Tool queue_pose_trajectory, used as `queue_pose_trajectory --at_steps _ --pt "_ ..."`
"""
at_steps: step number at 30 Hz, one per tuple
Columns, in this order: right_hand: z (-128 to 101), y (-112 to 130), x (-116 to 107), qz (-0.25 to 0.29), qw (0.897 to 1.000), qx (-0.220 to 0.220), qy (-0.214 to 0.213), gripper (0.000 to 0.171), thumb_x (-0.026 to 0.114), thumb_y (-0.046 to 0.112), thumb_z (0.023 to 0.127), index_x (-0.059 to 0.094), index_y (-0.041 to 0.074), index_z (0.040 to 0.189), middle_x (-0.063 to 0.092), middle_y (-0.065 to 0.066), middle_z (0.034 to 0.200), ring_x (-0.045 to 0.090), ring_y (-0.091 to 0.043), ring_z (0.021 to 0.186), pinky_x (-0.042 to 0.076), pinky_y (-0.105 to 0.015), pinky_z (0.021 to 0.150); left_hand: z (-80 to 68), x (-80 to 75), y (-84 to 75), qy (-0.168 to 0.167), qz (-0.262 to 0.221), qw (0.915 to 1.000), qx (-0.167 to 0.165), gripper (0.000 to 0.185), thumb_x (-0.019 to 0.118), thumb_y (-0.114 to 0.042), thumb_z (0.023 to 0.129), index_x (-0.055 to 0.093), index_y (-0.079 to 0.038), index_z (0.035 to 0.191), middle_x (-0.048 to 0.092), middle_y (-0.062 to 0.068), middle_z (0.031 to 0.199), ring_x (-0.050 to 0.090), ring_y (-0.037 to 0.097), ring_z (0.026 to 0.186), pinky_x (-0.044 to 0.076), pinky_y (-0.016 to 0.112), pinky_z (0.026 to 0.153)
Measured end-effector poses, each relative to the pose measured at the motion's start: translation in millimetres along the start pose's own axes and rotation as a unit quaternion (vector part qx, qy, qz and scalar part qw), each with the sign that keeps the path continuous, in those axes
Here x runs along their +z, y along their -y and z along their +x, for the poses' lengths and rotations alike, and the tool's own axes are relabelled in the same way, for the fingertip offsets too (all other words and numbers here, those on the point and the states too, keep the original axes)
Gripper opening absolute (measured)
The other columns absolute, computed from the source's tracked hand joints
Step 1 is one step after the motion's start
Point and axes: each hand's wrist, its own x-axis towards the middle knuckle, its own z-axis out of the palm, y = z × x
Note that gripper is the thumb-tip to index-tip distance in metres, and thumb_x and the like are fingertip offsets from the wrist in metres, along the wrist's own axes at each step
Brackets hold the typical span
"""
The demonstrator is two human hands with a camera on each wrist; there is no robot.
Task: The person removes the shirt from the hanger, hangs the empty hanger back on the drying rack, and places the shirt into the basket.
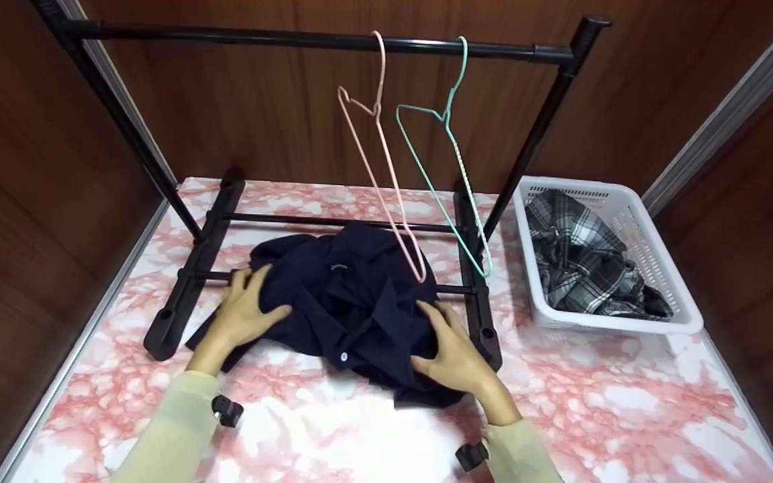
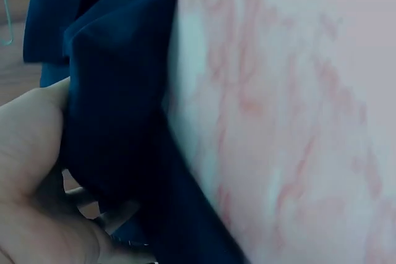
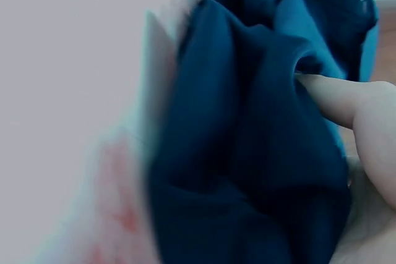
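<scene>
A navy collared shirt [image 1: 319, 295] lies bunched over the lower bars of the rack, its collar and a white button facing up. At its left side my left hand [image 1: 244, 315] holds the cloth, thumb and fingers spread widely around a fold. The left wrist view has the fingers [image 2: 117, 214] bent against the dark fabric, with the fingertips partly hidden. My right hand [image 1: 450, 349] grips the shirt's right side in the same way. Up close, the right thumb [image 3: 337, 100] presses into a fold, while the other fingers are hidden behind the cloth.
A black garment rack [image 1: 245, 37] stands over the shirt. From its top bar hang a pink hanger [image 1: 386, 154] and a green hanger [image 1: 457, 154], their lower ends close above the shirt. A white basket [image 1: 688, 315] with a plaid garment [image 1: 581, 255] sits at the right.
</scene>
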Motion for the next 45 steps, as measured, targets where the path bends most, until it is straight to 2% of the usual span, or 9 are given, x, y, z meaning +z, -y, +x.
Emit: queue_pose_trajectory --at_steps 5,11,15,18,22,28,31,36,45 --pt "3.8 -4.7 8.4 0.028 0.999 -0.015 -0.013 0.103 0.088 0.009 0.079 0.033 0.013 0.166 0.031 -0.034 0.162 0.041 -0.053 0.146 0.042 -0.063 0.114 -1.3 9.8 -10.7 0.017 -0.014 0.9994 0.025 0.088 0.072 -0.035 0.097 0.027 -0.010 0.168 0.028 0.028 0.163 0.030 0.058 0.148 0.033 0.075 0.114" --pt "6.7 -5.5 11.2 0.037 0.999 -0.015 -0.011 0.114 0.088 0.006 0.078 0.022 0.018 0.171 0.029 -0.031 0.164 0.045 -0.051 0.143 0.046 -0.059 0.111 -4.4 15.6 -20.9 0.039 -0.037 0.9979 0.036 0.090 0.066 -0.042 0.100 0.015 -0.025 0.172 0.025 0.022 0.170 0.022 0.057 0.153 0.029 0.079 0.114" --pt "8.8 -5.6 10.6 0.039 0.999 -0.017 0.000 0.114 0.087 0.006 0.079 0.021 0.019 0.171 0.028 -0.029 0.165 0.048 -0.049 0.140 0.048 -0.058 0.109 -5.9 18.1 -24.2 0.041 -0.051 0.9959 0.062 0.086 0.065 -0.047 0.101 0.018 -0.032 0.171 0.031 0.020 0.169 0.023 0.054 0.154 0.025 0.077 0.117" --pt "11.0 -5.6 9.5 0.044 0.999 -0.016 0.011 0.114 0.085 0.005 0.079 0.020 0.020 0.171 0.028 -0.026 0.166 0.050 -0.047 0.139 0.048 -0.056 0.108 -6.8 19.4 -26.0 0.047 -0.062 0.9932 0.087 0.079 0.063 -0.050 0.103 0.025 -0.031 0.170 0.040 0.017 0.164 0.031 0.047 0.153 0.027 0.072 0.120" --pt "14.2 -5.4 9.0 0.044 0.999 -0.011 0.023 0.116 0.085 0.005 0.079 0.018 0.022 0.172 0.029 -0.024 0.166 0.050 -0.045 0.140 0.048 -0.055 0.109 -7.5 20.8 -30.2 0.061 -0.082 0.9907 0.090 0.077 0.061 -0.056 0.103 0.031 -0.030 0.169 0.045 0.012 0.160 0.038 0.039 0.150 0.031 0.066 0.120" --pt "18.8 -5.7 12.5 0.040 0.999 -0.025 0.025 0.115 0.087 0.006 0.078 0.021 0.018 0.171 0.033 -0.026 0.164 0.046 -0.043 0.144 0.044 -0.055 0.114 -5.7 28.9 -38.3 0.064 -0.055 0.9931 0.081 0.098 0.075 -0.066 0.090 0.033 -0.024 0.168 0.044 0.013 0.160 0.042 0.037 0.148 0.036 0.063 0.119" --pt "20.8 -6.9 14.7 0.032 0.999 -0.037 0.021 0.113 0.087 0.006 0.077 0.024 0.015 0.170 0.036 -0.025 0.162 0.044 -0.042 0.146 0.041 -0.054 0.118 -5.2 34.6 -42.4 0.060 -0.039 0.9934 0.089 0.103 0.083 -0.061 0.085 0.036 -0.021 0.167 0.050 0.012 0.153 0.049 0.035 0.142 0.040 0.057 0.118" --pt "24.0 -8.8 18.4 0.029 0.998 -0.052 0.009 0.106 0.087 0.003 0.074 0.034 0.010 0.166 0.041 -0.022 0.160 0.043 -0.041 0.147 0.038 -0.054 0.120 -3.8 43.9 -46.3 0.045 -0.036 0.9923 0.110 0.100 0.091 -0.047 0.081 0.043 -0.018 0.164 0.057 0.010 0.141 0.056 0.033 0.132 0.043 0.053 0.115" --pt "29.0 -6.9 26.2 0.021 0.998 -0.056 -0.012 0.087 0.083 -0.002 0.070 0.052 -0.003 0.152 0.056 -0.021 0.144 0.056 -0.041 0.131 0.044 -0.054 0.114 -1.9 58.5 -52.5 0.006 -0.049 0.9914 0.122 0.079 0.095 -0.028 0.079 0.061 -0.013 0.149 0.067 0.011 0.130 0.062 0.032 0.126 0.046 0.051 0.112"
